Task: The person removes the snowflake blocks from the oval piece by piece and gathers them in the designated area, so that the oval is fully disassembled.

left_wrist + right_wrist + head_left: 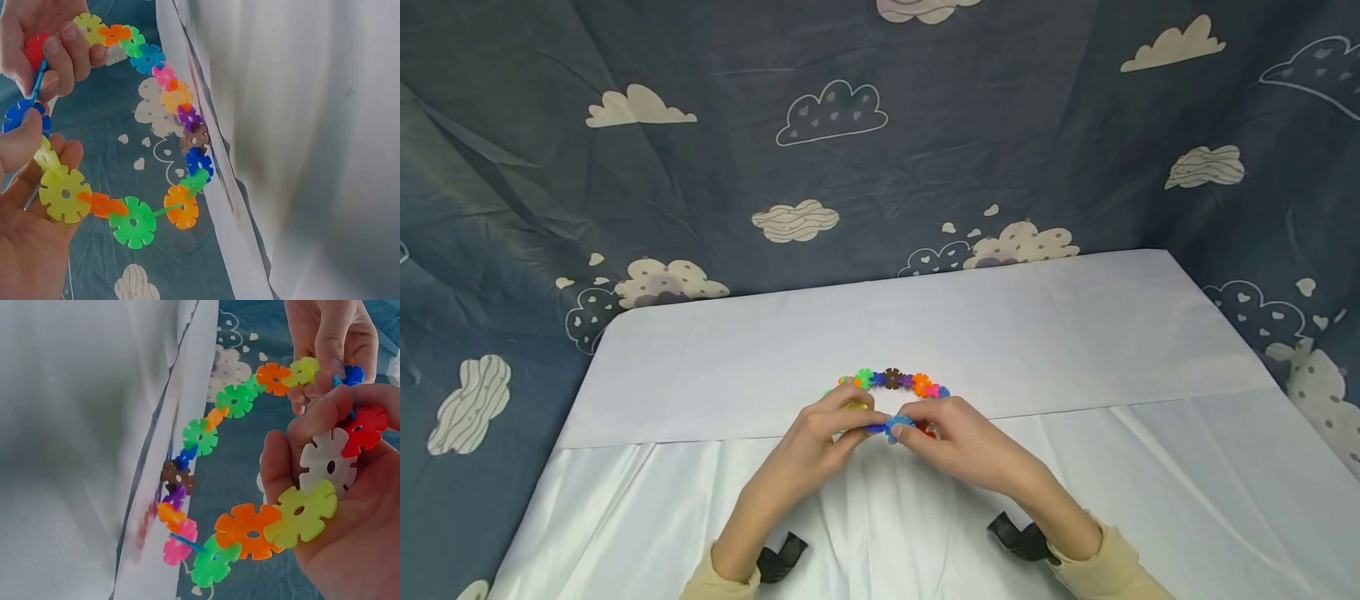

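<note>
Slotted plastic snowflake discs in many colours are joined into a chain that curves in a ring; its brown disc (892, 378) lies at the far side. My left hand (811, 440) pinches a dark blue disc (26, 117) between thumb and fingers. Facing it, my right hand (977, 448) pinches a light blue disc (899, 427), which appears edge-on in the left wrist view and meets the dark blue one. A red disc (364, 430) and a white disc (327, 464) rest against the right palm. By the left fingers hangs a yellow disc (65, 194).
White cloth (715, 375) covers the table, with a fold running across it. Behind and beside it hangs a dark blue curtain (737, 167) with a cloud print. Black straps (782, 558) hang at both wrists.
</note>
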Action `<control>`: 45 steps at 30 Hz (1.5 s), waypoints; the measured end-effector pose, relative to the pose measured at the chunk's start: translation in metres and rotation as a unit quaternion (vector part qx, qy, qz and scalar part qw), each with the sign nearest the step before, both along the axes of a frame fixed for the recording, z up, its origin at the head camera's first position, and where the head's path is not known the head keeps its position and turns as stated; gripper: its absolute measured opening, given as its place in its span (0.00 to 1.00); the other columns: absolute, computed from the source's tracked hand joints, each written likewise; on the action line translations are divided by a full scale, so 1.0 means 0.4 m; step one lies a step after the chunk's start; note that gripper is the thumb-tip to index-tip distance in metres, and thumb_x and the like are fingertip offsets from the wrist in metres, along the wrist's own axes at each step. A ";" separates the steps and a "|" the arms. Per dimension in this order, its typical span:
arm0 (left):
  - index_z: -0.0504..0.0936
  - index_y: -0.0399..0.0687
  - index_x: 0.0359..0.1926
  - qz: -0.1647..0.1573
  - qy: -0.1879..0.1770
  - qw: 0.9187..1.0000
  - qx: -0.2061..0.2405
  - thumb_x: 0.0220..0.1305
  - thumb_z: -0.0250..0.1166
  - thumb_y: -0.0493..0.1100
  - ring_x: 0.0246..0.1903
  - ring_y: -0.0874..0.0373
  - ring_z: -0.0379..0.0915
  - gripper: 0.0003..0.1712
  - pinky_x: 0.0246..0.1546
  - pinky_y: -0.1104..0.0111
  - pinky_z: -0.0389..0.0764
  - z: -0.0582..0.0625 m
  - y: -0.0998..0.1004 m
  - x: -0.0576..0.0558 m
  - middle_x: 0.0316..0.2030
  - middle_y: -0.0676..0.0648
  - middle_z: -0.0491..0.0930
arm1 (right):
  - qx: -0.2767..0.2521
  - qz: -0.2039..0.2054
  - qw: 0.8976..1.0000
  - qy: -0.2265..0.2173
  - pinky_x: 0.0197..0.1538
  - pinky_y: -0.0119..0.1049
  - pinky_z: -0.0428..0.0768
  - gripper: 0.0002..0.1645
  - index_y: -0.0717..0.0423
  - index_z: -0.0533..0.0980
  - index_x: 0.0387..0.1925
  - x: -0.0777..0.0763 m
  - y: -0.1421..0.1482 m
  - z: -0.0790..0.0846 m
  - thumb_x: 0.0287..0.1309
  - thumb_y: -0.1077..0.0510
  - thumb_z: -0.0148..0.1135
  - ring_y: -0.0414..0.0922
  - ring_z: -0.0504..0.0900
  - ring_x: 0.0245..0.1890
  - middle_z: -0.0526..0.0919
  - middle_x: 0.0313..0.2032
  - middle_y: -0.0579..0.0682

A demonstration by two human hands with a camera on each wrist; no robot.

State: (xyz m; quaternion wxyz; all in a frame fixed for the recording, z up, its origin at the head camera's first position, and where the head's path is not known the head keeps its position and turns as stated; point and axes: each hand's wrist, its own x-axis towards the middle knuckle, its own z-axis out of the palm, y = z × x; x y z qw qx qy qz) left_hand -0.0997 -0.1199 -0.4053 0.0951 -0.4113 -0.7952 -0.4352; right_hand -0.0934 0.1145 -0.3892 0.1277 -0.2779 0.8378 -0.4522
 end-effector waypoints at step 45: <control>0.78 0.59 0.42 0.026 -0.294 0.953 -0.067 0.67 0.66 0.49 0.42 0.62 0.78 0.06 0.49 0.59 0.76 -0.018 0.004 0.004 0.38 0.62 0.80 | 0.021 0.017 0.999 -0.043 0.41 0.38 0.78 0.04 0.42 0.75 0.42 -0.008 -0.003 -0.021 0.67 0.53 0.62 0.41 0.81 0.35 0.83 0.33 0.35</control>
